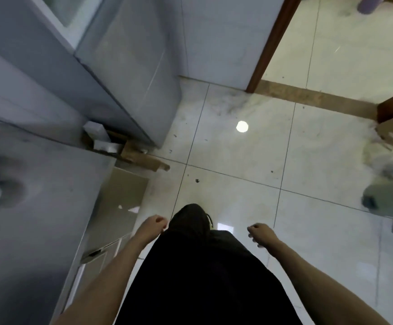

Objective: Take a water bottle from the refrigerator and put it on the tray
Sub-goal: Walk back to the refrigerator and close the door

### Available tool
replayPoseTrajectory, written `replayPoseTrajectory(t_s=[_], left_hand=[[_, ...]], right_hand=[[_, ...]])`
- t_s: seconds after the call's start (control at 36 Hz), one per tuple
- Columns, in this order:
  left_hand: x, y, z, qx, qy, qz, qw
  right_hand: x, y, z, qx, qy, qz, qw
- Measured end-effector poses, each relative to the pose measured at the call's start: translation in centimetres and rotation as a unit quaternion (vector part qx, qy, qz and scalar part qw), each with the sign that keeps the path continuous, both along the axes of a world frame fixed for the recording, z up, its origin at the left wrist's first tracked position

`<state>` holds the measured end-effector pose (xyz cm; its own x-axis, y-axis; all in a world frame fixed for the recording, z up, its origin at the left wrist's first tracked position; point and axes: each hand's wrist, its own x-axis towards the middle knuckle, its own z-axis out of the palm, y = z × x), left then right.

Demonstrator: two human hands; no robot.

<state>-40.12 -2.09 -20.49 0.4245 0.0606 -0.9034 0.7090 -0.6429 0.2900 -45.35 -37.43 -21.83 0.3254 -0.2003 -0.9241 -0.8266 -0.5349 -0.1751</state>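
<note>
Left hand: I see my left hand [154, 225] loosely curled with nothing in it, hanging nearer the refrigerator [125, 66] than the other hand.
Right hand: my right hand [262, 233] is also loosely curled and bare, well apart from the refrigerator.
Refrigerator: grey, its door looks closed as far as I can tell.
Water bottle: I cannot find it in my view.
Counter: a grey counter [33, 219] stands just beside the refrigerator.
Floor: pale tiles [237, 160] spread out from the refrigerator's foot.
</note>
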Motion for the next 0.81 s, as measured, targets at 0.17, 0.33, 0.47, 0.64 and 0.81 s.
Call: replayPoseTrajectory(t_s=[0.17,0.33,0.47,0.64,0.81], left_hand=[[5.8,2.3,-1.6,0.027,0.121,0.131,0.984],[18.1,1.8,-6.3,0.055,0.166,0.165,0.971],[34.7,-6.9,-3.6,0.049,0.024,0.019,0.998],[57.2,-21.2,7.9,0.030,-0.301,-0.126,0.945],[73.9,-30.4,17.9,0.115,-0.677,-0.183,0.703]], right_hand=[[19.5,-0.6,3.0,0.036,-0.118,-0.007,0.992],[33.0,-3.7,1.8,0.015,-0.137,0.011,0.990],[38.2,-9.2,1.7,-0.024,-0.084,0.052,0.995],[42.9,-16.4,2.7,-0.026,-0.066,-0.006,0.997],[53.9,-22.1,3.6,-0.031,-0.144,0.008,0.989]])
